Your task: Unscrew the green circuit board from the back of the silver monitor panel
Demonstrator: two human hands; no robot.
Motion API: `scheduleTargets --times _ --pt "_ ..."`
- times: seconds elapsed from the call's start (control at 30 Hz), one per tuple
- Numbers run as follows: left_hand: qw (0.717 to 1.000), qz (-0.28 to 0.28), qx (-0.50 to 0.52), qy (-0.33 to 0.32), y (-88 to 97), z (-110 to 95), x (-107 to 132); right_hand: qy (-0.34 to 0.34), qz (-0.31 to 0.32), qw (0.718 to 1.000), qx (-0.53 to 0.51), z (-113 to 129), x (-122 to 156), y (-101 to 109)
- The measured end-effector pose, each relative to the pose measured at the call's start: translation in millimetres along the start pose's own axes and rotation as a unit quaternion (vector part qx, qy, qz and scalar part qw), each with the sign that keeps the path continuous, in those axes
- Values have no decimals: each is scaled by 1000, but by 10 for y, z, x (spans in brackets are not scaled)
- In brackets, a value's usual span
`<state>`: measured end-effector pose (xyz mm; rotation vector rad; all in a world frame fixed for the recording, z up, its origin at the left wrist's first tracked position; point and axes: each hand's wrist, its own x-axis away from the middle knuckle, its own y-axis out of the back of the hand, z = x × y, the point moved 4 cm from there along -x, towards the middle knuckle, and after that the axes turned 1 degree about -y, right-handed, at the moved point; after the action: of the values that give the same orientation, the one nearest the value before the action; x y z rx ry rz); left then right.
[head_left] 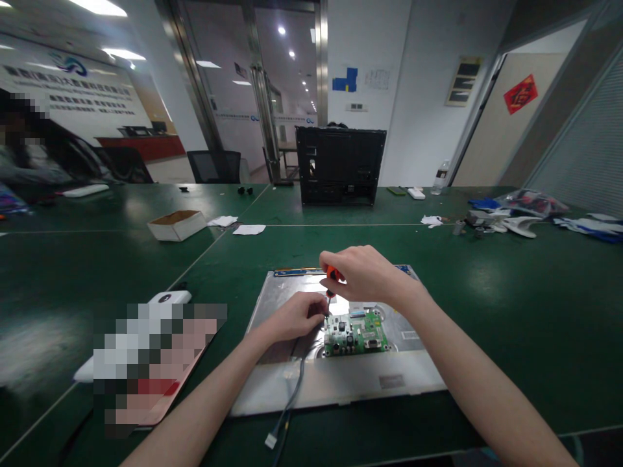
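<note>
In my right hand (pixel 363 272) is a screwdriver (pixel 333 275) with an orange and black handle, its shaft pointing down. The tip meets the upper-left corner of a green circuit board (pixel 354 332). My left hand (pixel 299 314) is closed beside that corner, its fingertips pinched close to the screwdriver tip; whatever they hold is hidden. Under both hands lies a flat silver metal display panel (pixel 335 383), the board sitting on its middle. A dark cable (pixel 299 376) with a white connector (pixel 271 440) runs from near my left hand over the panel's front edge.
Left of the panel lie a white device (pixel 170 297) and a pink blurred item (pixel 195 344). Farther back on the green table (pixel 487 337) are an open box (pixel 178 227), papers (pixel 249 229), a black monitor housing (pixel 341 165), a bottle (pixel 440 177) and bagged items (pixel 533 202). A person sits far left.
</note>
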<state>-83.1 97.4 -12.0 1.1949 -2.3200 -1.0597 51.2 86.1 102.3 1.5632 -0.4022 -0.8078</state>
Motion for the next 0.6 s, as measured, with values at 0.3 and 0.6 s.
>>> scheduleTargets --times 0.3,0.6 --pt "1000 -9 -3 2 8 -33 11 -12 1 1000 20 -21 -16 -3" --pt "1000 -8 -1 2 -4 -6 7 29 -10 999 -38 17 32 12"
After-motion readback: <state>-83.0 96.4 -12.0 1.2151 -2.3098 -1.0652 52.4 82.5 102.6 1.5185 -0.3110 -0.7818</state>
